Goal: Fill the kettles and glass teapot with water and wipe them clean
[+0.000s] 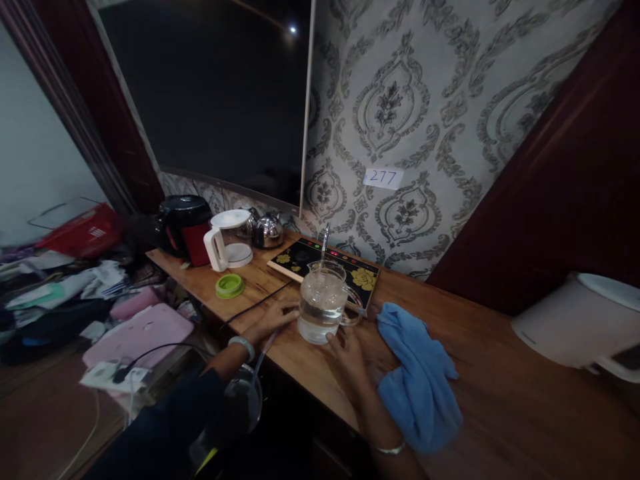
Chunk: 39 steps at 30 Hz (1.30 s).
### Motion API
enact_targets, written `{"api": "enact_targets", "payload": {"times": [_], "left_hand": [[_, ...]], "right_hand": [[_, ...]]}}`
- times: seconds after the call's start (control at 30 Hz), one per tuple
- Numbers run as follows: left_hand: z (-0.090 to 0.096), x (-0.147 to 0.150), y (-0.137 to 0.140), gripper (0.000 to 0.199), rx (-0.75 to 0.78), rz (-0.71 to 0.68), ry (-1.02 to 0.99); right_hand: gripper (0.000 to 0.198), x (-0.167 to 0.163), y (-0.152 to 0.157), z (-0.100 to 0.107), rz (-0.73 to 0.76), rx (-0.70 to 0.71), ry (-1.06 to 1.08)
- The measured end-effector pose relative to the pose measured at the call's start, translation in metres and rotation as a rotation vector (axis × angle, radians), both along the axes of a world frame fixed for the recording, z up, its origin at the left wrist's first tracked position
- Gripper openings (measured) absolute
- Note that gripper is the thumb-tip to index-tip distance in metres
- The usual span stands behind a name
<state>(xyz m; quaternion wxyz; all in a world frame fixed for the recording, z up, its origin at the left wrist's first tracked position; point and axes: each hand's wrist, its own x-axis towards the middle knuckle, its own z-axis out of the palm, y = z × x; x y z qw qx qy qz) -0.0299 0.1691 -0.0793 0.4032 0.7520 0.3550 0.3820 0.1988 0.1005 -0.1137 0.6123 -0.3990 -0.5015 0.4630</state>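
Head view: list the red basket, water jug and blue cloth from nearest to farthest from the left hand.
1. Water jug, just right of the left hand.
2. Blue cloth, right, beyond the jug.
3. Red basket, far left.

A clear, rounded pitcher (320, 310) stands upright on the wooden desk (500, 400), near its front edge and just in front of the black hot plate (295, 257) with gold flowers. Clear liquid partly fills it; bright reflections blur the exact level. Its mouth is uncovered, and its transparent looped handle sticks out on the right side, empty.
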Motion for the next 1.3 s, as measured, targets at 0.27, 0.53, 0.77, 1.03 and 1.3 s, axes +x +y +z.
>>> {"api": "enact_targets", "payload": {"times": [0.27,0.53,0.77,1.03,1.3], "left_hand": [[-0.0008,0.0009,-0.0010,0.043,-0.003,0.018,-0.025],[-0.0014,-0.0001,0.0004,0.042,0.009,0.014,-0.011],[0.0004,-0.0004,-0.0007,0.042,0.019,0.022,0.027],[-0.0003,0.0006,-0.0009,0.042,0.003,0.031,0.001],[-0.0014,-0.0008,0.0019,0.040,0.052,0.025,0.038]], "right_hand": [[0.068,0.0019,0.0022,-0.0029,0.031,-0.021,0.012],[0.063,-0.0019,-0.0018,0.0015,-0.006,-0.005,0.017],[0.068,0.0011,0.0016,-0.0037,0.013,0.010,-0.009],[0.063,0.0021,0.0026,-0.0062,-0.006,0.005,-0.031],[0.066,0.0006,0.0018,-0.0024,0.001,0.002,-0.021]]}}
